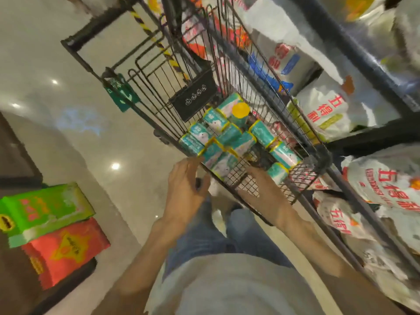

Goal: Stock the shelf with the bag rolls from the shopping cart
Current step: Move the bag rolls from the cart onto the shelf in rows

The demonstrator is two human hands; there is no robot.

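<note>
Several teal bag rolls [229, 135] with yellow trim lie piled in the black wire shopping cart [316, 160], which stands tilted in the blurred head view. A roll with a yellow end cap [240, 109] sits on top of the pile. My left hand [185, 185] reaches to the near edge of the cart, fingers loosely spread just below the nearest rolls, holding nothing. My right hand [261, 185] is stretched toward the cart's wire side; its fingers are hidden behind the mesh, close to a teal roll [277, 171].
A dark metal shelf [372, 137] at the right holds large white bags with red print [327, 110]. Green and red boxes [45, 212] sit at the lower left. The glossy floor [91, 133] spreads to the left. My legs stand right behind the cart.
</note>
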